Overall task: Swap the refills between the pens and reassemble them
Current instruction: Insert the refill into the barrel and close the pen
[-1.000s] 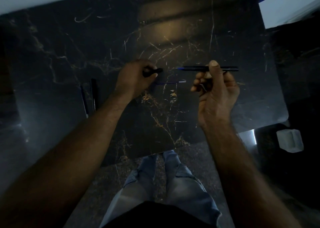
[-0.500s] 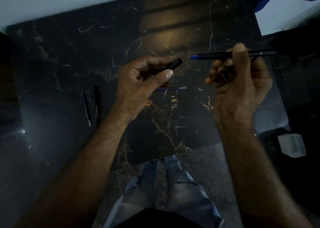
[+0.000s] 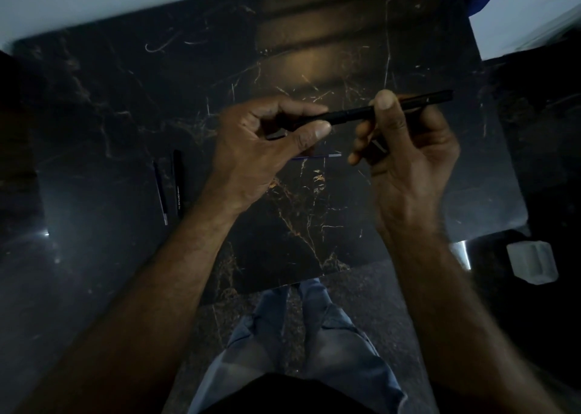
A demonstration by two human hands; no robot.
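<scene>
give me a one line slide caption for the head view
Both hands, left and right, join a black pen above a dark marble table.

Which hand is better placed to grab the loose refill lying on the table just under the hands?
Probably the left hand. It sits directly above the refill, pinching only the front end of the pen. The right hand grips the pen's barrel and supports it, so it is less free.

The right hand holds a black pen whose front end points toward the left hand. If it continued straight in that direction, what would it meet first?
Most likely the left hand: the pen in the right hand already reaches between its thumb and fingers. What it meets inside that grip is hidden.
</scene>
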